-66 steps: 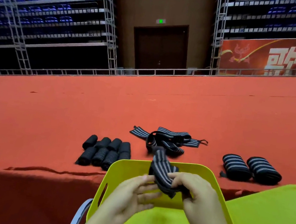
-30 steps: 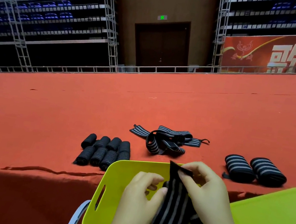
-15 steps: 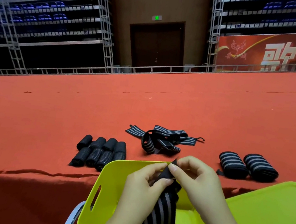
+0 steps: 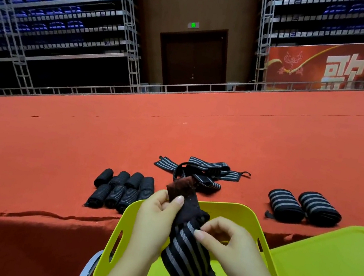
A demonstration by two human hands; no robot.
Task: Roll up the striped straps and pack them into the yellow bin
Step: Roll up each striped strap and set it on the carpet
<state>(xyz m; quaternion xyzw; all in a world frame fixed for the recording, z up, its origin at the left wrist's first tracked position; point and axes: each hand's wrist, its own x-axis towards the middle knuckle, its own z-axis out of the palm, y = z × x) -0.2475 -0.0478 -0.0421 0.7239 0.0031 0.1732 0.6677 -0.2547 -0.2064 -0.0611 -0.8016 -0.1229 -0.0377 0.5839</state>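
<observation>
I have the black, grey-striped elastic strap (image 4: 185, 251) hanging over the yellow plastic bin (image 4: 231, 210). My left hand (image 4: 154, 219) pinches its fuzzy dark end tab; my right hand (image 4: 228, 246) pinches the striped edge lower down. It looks light, limp and stretchy, so I'd roll from that stiffer tab, probably hook-and-loop.

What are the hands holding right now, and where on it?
One black, grey-striped elastic strap: the left hand pinches its dark upper end, and the right hand pinches the striped middle, above the yellow plastic bin.
</observation>
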